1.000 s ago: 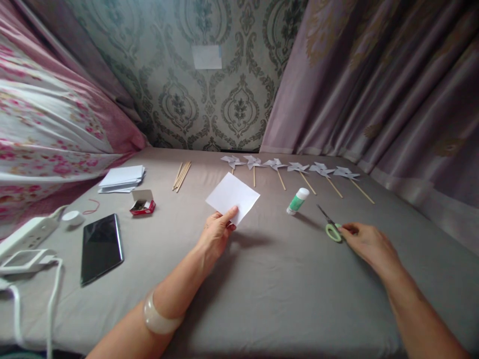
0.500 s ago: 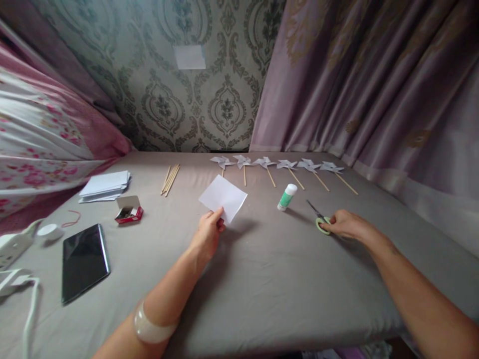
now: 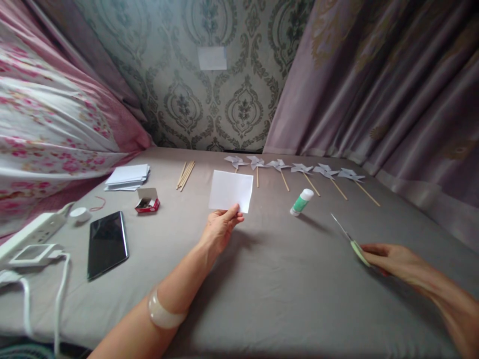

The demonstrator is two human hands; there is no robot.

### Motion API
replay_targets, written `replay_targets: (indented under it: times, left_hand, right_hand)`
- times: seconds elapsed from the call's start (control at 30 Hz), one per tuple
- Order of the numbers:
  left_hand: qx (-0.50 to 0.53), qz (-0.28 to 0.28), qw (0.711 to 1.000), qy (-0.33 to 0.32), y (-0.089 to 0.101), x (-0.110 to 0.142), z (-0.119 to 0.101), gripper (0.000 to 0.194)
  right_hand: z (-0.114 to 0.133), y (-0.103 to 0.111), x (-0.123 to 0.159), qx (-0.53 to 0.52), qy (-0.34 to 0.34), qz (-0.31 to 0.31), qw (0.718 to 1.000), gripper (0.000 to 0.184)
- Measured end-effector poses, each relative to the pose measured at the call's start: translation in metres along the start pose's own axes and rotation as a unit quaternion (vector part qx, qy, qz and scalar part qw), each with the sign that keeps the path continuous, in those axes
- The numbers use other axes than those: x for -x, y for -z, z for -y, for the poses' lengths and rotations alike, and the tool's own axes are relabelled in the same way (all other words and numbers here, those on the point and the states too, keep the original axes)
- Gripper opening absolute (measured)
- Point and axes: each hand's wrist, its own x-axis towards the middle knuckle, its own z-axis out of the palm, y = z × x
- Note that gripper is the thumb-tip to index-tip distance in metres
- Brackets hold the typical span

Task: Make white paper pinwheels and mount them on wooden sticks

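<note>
Between the thumb and fingers of my left hand (image 3: 222, 227) is a white sheet of paper (image 3: 230, 190), pinched at its lower right corner and raised above the table. My right hand (image 3: 392, 262), off to the right, grips a pair of scissors (image 3: 354, 242) by the green handles, blades pointing forward and left. The blades look closed. A glue stick (image 3: 301, 203) with a green label and white cap stands between the two hands. Behind it lies a row of several white paper pinwheels (image 3: 301, 168) on wooden sticks; the paper sheet partly covers the leftmost stick.
Loose wooden sticks (image 3: 185, 175) lie back left, near a stack of paper (image 3: 127, 177). A small open red box (image 3: 147, 202), a black tablet (image 3: 108, 244), a round white item (image 3: 79, 215) and a white power strip (image 3: 35, 234) with cables occupy the left side.
My right hand has lifted the scissors and drawn them right and nearer. The paper in my left hand has turned from a diamond to nearly square-on. The whole view has swung a little left.
</note>
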Motion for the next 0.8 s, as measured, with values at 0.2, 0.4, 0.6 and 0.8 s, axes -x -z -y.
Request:
replay_targets:
  times: [0.2,0.4,0.6,0.8]
  left_hand:
    - [-0.012,0.03,0.999,-0.036,0.008,-0.007,0.007,0.035]
    - [-0.041,0.031,0.997,-0.054,0.009,-0.005,0.005,0.042]
    - [-0.023,0.045,0.997,-0.053,0.008,-0.004,-0.001,0.039]
    - [-0.04,0.036,0.995,-0.08,0.012,-0.004,-0.007,0.039]
  right_hand:
    - [0.017,-0.019,0.044,-0.108,-0.035,0.064,0.991,0.045]
    - [0.083,-0.068,0.064,-0.16,0.024,0.246,0.956,0.044]
    - [0.152,-0.104,0.047,-0.259,0.055,0.287,0.921,0.061]
    - [0.186,-0.126,0.036,-0.314,0.094,0.315,0.891,0.063]
